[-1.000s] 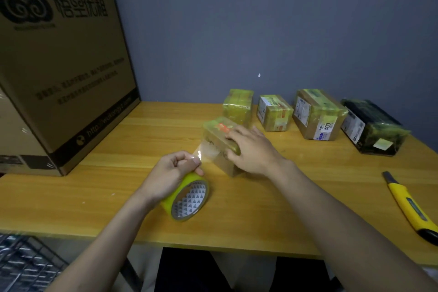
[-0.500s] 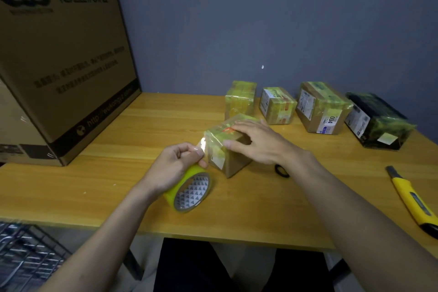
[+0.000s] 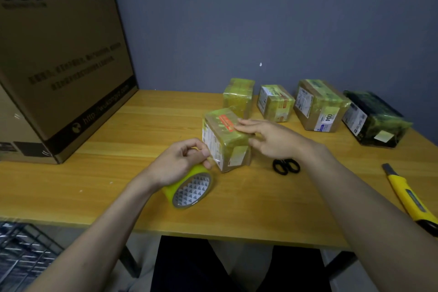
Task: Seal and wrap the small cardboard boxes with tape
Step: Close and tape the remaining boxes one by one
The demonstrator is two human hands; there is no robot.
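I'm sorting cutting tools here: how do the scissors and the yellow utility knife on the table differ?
The scissors are black and show only their looped handles, lying just behind the right hand. The utility knife is yellow, long and straight, lying near the table's right edge, far from either hand. The scissors look much shorter. Both lie flat on the table, untouched.

On the side of the big brown cardboard carton (image 3: 59, 59), large dark Chinese characters reading "悟空优租" are printed beside a swirling cloud logo, and "http://" followed by a web address too blurred to be made out is printed along its dark bottom band. The number "004" is shown on a white label on the larger tape-wrapped brown cardboard box (image 3: 318, 105); other labels are too small to be read
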